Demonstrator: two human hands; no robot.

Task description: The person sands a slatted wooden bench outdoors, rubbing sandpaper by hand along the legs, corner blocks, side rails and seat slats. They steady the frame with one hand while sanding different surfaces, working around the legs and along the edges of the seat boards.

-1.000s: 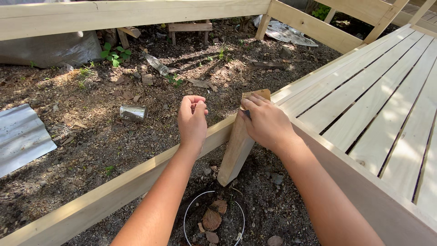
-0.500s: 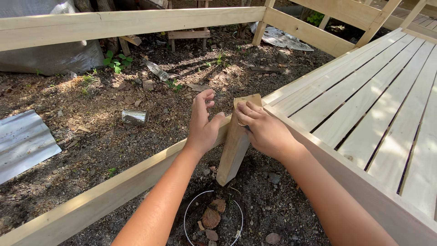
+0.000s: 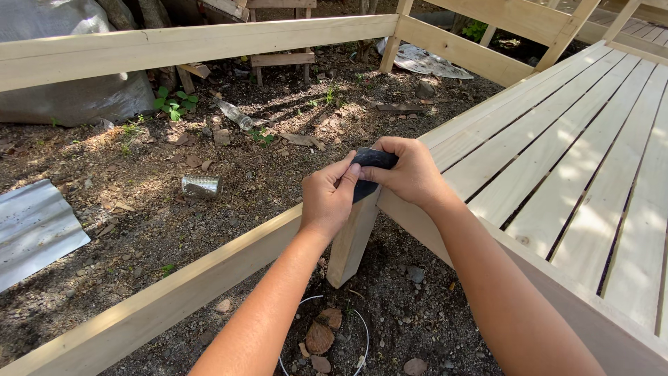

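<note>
Both hands' fingers (image 3: 342, 175) pinching dark sandpaper (image 3: 372, 167) atop wooden post (image 3: 353, 237), tin can (image 3: 201, 186) nearby

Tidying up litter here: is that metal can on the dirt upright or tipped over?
Tipped over. The can lies on its side on the dirt, left of both hands.

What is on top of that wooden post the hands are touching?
A dark sheet lies folded over the top of the wooden post. The left hand and right hand both pinch it. The post's top end is covered, so it cannot be seen.
</note>
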